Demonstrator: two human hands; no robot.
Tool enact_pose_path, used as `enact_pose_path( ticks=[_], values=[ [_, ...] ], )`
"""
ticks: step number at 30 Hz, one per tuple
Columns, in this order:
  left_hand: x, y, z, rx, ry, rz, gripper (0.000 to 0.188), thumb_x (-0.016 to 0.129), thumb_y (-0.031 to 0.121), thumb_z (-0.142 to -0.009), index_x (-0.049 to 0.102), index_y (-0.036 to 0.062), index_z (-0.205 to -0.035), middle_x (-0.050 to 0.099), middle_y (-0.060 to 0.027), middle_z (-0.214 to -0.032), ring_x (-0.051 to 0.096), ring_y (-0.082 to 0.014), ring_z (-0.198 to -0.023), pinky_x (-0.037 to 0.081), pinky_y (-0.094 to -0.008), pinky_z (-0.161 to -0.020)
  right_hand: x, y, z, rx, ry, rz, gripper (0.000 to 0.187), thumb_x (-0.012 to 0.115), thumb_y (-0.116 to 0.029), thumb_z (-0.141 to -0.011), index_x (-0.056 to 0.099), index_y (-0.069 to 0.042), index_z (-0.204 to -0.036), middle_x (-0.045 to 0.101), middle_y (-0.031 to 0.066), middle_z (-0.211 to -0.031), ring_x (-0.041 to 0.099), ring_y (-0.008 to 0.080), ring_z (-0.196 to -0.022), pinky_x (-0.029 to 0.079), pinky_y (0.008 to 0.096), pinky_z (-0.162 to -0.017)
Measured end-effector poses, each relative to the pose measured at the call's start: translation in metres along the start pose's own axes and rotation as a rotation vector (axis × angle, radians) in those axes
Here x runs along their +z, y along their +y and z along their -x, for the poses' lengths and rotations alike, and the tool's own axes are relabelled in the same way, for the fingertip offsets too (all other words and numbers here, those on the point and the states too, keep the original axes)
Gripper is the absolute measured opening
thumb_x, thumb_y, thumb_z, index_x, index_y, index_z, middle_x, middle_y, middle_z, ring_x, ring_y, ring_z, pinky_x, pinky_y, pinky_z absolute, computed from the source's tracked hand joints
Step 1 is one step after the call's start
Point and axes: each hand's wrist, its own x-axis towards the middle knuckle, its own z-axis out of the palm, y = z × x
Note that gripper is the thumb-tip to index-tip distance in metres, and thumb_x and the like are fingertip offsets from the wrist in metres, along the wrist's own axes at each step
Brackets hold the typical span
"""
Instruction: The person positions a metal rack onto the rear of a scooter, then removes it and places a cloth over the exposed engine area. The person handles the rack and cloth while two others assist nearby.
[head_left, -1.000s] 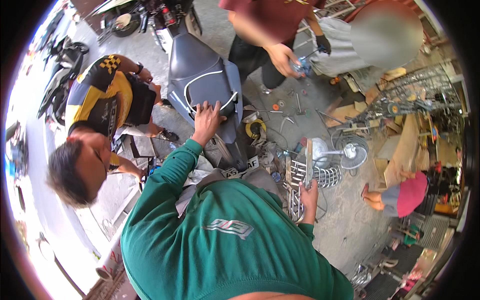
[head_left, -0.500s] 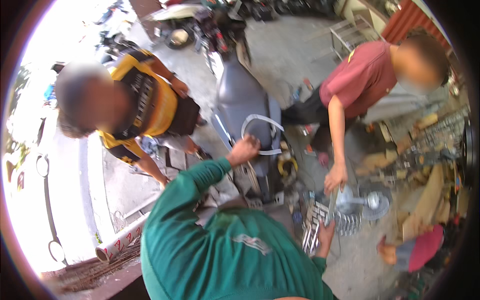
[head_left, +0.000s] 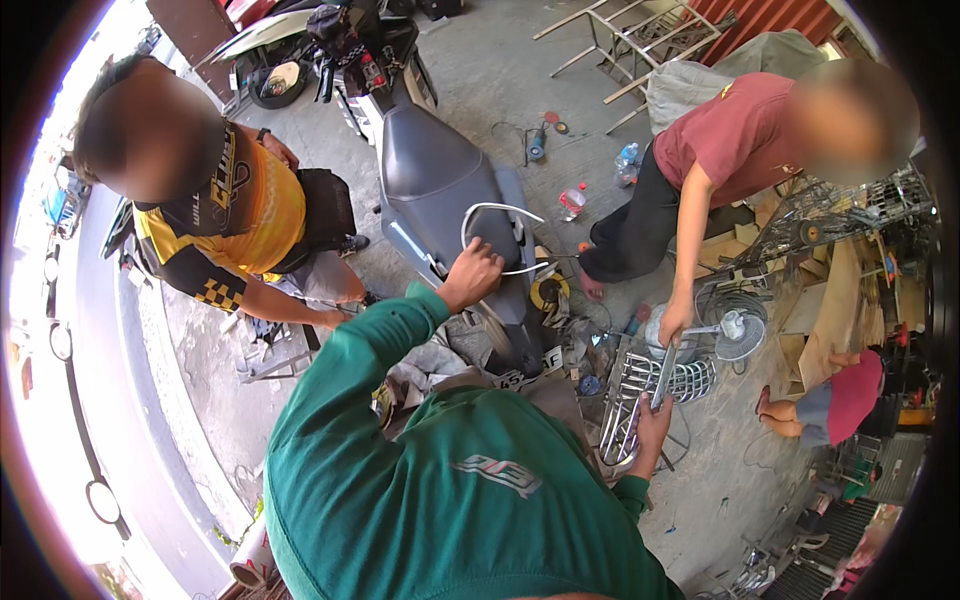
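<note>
A thin white-grey rod bent into a U (head_left: 467, 230) rests over the tail of a grey motorcycle seat (head_left: 430, 165). My left hand (head_left: 475, 274) is closed on its curved side. Lower right, my right hand (head_left: 653, 430) grips the near end of a flat metal bar (head_left: 665, 375). A co-worker's hand (head_left: 677, 318) holds the bar's upper end. Just beneath the bar, a shiny metal rack of rods (head_left: 640, 380) stands by my right hand, partly hidden by it.
At the left stands a person in a yellow and black shirt (head_left: 275, 210); a person in a maroon shirt (head_left: 735, 125) leans in from the right. A fan (head_left: 738, 335), an angle grinder (head_left: 536, 145) and bottles (head_left: 627, 165) are on the floor. A metal frame (head_left: 640, 45) stands far right.
The view has shifted and become sharper. My left hand stays on the bent rod, and my right hand and the co-worker's hand both still hold the flat bar.
</note>
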Motion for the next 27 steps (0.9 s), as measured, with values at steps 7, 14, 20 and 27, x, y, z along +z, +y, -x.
enact_pose_path(
  ticks=[7, 14, 20, 27],
  values=[
    [0.006, 0.002, 0.010, 0.042, 0.017, -0.088, 0.024, 0.066, 0.028, -0.087, 0.066, 0.0051, -0.094, 0.071, -0.0101, -0.082, 0.067, -0.0264, -0.102, 0.043, -0.0445, -0.101, -0.012, 0.002, -0.045, -0.168, -0.059, 0.151, 0.040, 0.073, -0.025, -0.101, 0.049, -0.004, -0.125, 0.058, 0.0008, -0.069, 0.053, 0.0101, -0.052, 0.041, 0.0297, -0.043],
    [-0.001, 0.011, 0.012, -0.047, 0.018, -0.102, 0.031, 0.065, 0.026, -0.090, 0.070, 0.0000, -0.107, 0.074, -0.0119, -0.085, 0.067, -0.0282, -0.105, 0.042, -0.0458, -0.105, -0.027, 0.019, -0.100, -0.123, -0.257, -0.067, 0.024, 0.071, -0.016, -0.101, 0.057, -0.003, -0.116, 0.064, 0.0026, -0.082, 0.061, 0.0109, -0.063, 0.050, 0.0300, -0.054],
    [-0.011, 0.028, 0.011, -0.255, -0.112, -0.027, 0.041, 0.068, 0.027, -0.091, 0.069, 0.0000, -0.122, 0.078, -0.0136, -0.091, 0.067, -0.0319, -0.114, 0.041, -0.0496, -0.109, -0.041, 0.028, -0.134, -0.015, -0.300, -0.096, 0.026, 0.071, -0.014, -0.101, 0.057, -0.004, -0.120, 0.069, 0.0057, -0.093, 0.070, 0.0147, -0.074, 0.055, 0.0300, -0.060],
    [-0.028, 0.041, 0.013, -0.237, 0.039, -0.040, 0.035, 0.068, 0.022, -0.090, 0.071, 0.0046, -0.121, 0.077, -0.0125, -0.089, 0.067, -0.0319, -0.104, 0.044, -0.0518, -0.102, -0.040, 0.058, -0.160, -0.298, -0.034, 0.112, 0.036, 0.074, -0.012, -0.097, 0.056, 0.001, -0.127, 0.073, 0.0127, -0.108, 0.073, 0.0213, -0.096, 0.056, 0.0346, -0.080]
  ],
)
